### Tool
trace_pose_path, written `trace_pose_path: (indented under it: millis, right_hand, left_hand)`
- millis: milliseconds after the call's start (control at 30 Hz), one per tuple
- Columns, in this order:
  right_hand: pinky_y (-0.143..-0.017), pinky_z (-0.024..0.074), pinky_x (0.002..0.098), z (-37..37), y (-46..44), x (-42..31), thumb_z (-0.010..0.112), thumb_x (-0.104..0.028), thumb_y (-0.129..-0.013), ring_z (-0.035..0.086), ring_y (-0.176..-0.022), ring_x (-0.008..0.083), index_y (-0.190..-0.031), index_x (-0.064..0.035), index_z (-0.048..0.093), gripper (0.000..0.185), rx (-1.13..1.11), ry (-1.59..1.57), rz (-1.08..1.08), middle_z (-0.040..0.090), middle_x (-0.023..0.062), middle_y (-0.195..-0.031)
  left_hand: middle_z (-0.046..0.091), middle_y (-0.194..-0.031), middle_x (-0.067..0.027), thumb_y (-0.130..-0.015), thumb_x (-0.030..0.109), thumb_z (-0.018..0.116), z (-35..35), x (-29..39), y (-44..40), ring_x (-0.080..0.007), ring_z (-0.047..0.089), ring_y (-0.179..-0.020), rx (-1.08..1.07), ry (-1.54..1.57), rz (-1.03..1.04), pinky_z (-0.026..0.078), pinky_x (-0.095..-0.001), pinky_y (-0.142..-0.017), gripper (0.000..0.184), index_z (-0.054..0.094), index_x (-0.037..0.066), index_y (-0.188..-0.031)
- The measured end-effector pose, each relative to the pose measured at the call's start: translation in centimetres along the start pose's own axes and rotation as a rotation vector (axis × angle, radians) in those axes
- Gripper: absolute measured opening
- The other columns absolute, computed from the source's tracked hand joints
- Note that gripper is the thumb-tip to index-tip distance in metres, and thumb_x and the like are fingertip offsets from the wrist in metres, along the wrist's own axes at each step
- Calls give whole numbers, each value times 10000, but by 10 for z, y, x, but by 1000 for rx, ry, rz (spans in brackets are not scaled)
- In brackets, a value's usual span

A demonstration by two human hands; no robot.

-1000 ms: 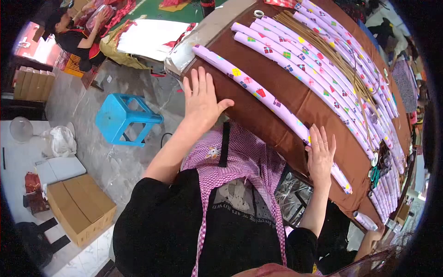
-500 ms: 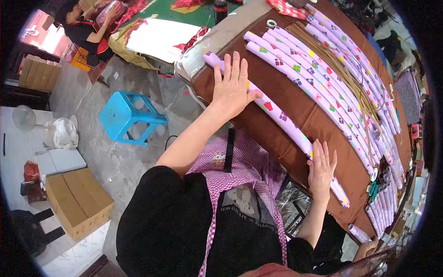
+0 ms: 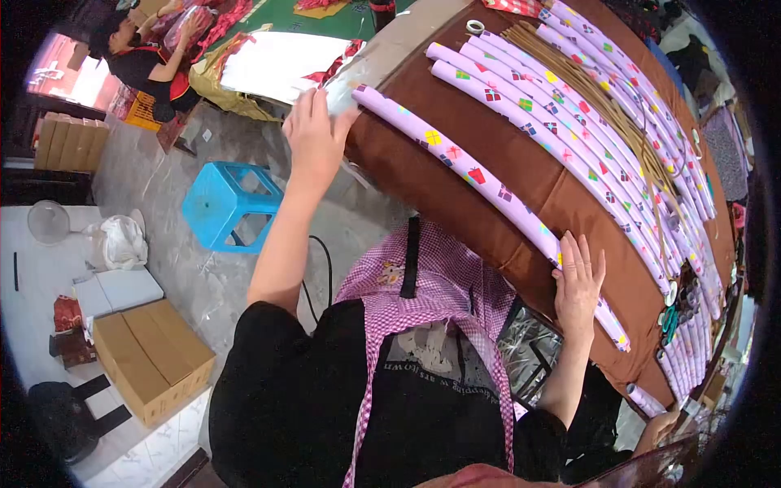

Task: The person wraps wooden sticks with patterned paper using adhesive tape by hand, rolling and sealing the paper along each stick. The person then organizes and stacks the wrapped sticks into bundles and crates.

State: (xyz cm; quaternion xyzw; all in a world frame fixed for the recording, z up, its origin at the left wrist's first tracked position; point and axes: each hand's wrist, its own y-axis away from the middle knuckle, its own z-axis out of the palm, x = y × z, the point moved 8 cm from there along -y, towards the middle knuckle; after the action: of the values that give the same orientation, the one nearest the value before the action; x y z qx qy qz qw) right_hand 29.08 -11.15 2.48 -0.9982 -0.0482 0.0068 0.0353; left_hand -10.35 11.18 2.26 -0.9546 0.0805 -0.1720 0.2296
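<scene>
A long roll of lilac wrapping paper (image 3: pixel 455 154), printed with colourful gift boxes, lies along the near edge of the brown-covered table (image 3: pixel 521 179). Just off the roll's far left end, my left hand (image 3: pixel 316 134) is raised past the table edge, slightly blurred, thumb apart from the fingers and holding nothing. My right hand (image 3: pixel 578 285) rests on the roll towards its right end, fingers stretched out over the paper. Farther across the table, several matching rolls (image 3: pixel 561 146) lie side by side.
Thin brown sticks (image 3: pixel 602 85) lie among the rolls, with a tape roll (image 3: pixel 475 28) at their far end. Green-handled scissors (image 3: pixel 669 321) are at the right. A blue stool (image 3: pixel 232 207) and a cardboard box (image 3: pixel 154 358) stand on the floor. Another person (image 3: pixel 150 61) works at the back left.
My left hand has come off the paper roll and moved left beyond its end. My right hand stays on the roll.
</scene>
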Motion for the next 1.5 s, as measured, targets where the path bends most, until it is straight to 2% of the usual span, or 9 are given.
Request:
trace_pose_path:
  millis: [67, 167, 400, 600, 900, 1067, 1300, 1367, 1500]
  right_hand:
    - [-1205, 152, 496, 0, 0, 0, 596, -76, -888, 369, -1430, 246, -1461, -106, 435, 596, -3, -1, 2, 469, 56, -1493]
    - [-1205, 151, 497, 0, 0, 0, 592, -76, -890, 369, -1429, 251, -1462, -106, 432, 595, -8, -1, -3, 469, 65, -1492]
    - [-1205, 153, 500, 2, 0, 0, 576, -43, -890, 370, -1428, 271, -1458, -82, 427, 589, -13, -15, -36, 477, 88, -1482]
    - [-1201, 159, 506, 2, -1, 0, 561, -36, -894, 397, -1412, 279, -1457, -82, 430, 580, -26, -28, -31, 491, 94, -1470]
    - [-1199, 166, 516, 2, -3, 1, 584, -32, -866, 417, -1396, 287, -1442, -102, 452, 595, -27, -26, -10, 509, 86, -1453]
    - [-1189, 171, 534, -3, -3, 7, 611, -29, -833, 465, -1358, 284, -1414, -111, 489, 599, 13, -25, -20, 557, 65, -1403]
    - [-1202, 128, 493, -5, 7, 38, 509, -73, -917, 448, -1369, 273, -1404, -70, 511, 487, -69, 38, 53, 562, 84, -1394]
    - [-1201, 134, 476, -12, 10, 45, 566, -125, -892, 429, -1386, 289, -1390, -87, 528, 500, -120, -25, 133, 555, 85, -1405]
    - [-1165, 246, 464, -41, -22, 34, 701, -132, -811, 451, -1349, 322, -1322, -86, 584, 526, 95, -245, 257, 575, 117, -1355]
  left_hand:
    - [643, -1149, -167, -878, 400, 686, 4, -1, -22, -339, 605, -1066, -18, 203, -33, 420, -512, -918, 584, 538, -1, -1276]
    - [671, -1078, -159, -832, 420, 729, 34, 0, -39, -330, 635, -1016, -171, 376, -142, 451, -480, -891, 631, 548, -8, -1259]
    - [685, -967, -155, -728, 306, 812, 45, 0, -41, -302, 655, -932, -106, 437, -80, 494, -430, -836, 715, 531, 0, -1310]
    - [685, -903, -139, -823, 143, 728, 49, -11, -41, -234, 661, -812, -166, 697, -203, 522, -354, -779, 597, 499, -6, -1355]
    - [706, -930, -131, -914, 129, 641, 59, -28, -44, -240, 673, -859, -151, 703, -257, 515, -351, -805, 535, 449, 1, -1397]
    - [682, -932, -168, -797, 263, 770, 58, -8, -42, -305, 659, -879, -256, 662, -177, 504, -412, -810, 746, 432, 36, -1422]
    - [678, -890, -160, -783, 178, 754, 70, 21, -36, -313, 651, -845, -313, 728, -128, 496, -418, -802, 713, 450, 59, -1418]
    - [682, -900, -156, -792, 168, 743, 65, 35, -33, -301, 655, -870, -342, 745, -90, 495, -420, -820, 675, 467, 47, -1397]
    - [680, -903, -144, -800, 173, 732, 68, 35, -30, -318, 632, -895, -381, 884, -158, 476, -443, -833, 630, 491, 17, -1360]
